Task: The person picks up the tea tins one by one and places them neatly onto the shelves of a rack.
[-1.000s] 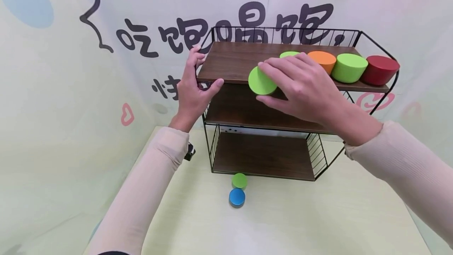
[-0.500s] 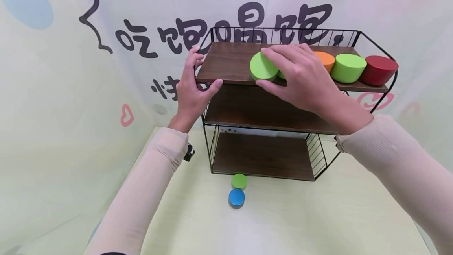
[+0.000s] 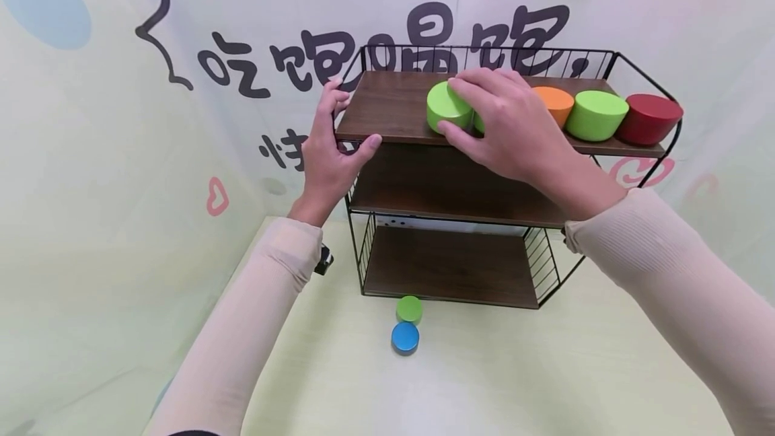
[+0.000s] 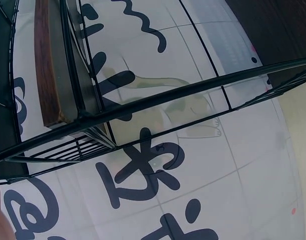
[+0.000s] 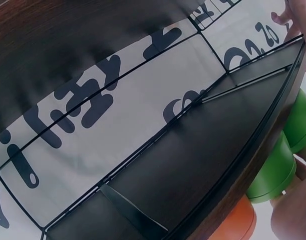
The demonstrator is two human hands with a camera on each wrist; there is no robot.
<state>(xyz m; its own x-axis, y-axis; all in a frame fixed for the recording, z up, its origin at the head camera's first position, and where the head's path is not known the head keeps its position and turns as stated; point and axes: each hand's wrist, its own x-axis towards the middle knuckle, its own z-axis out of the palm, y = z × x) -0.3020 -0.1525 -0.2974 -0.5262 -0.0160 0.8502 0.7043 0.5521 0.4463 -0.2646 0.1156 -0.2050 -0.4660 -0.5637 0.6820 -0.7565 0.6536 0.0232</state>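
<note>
In the head view my right hand [image 3: 514, 123] pinches a round light green container [image 3: 446, 103] between thumb and fingers, at the front of the rack's top shelf [image 3: 393, 110]. The container stands upright there. Just right of it, a second green container [image 5: 272, 172] is mostly hidden by that hand in the head view; the right wrist view shows it from below. My left hand [image 3: 331, 153] grips the left end of the top shelf, thumb on the front edge. Further right along the shelf stand an orange container [image 3: 554, 105], a green container [image 3: 598, 115] and a dark red container [image 3: 650, 118].
A black wire rack [image 3: 357, 241] carries the dark wooden shelves, including a middle shelf [image 3: 442, 184] and a bottom shelf [image 3: 448, 264]. On the pale table [image 3: 484, 369] before it lie a green disc [image 3: 410, 309] and a blue disc [image 3: 405, 338]. A printed cloth hangs behind.
My right hand has brought the green container up from before the shelf's front edge onto the top shelf, and the container has gone from tilted to upright. My left hand has kept its place.
</note>
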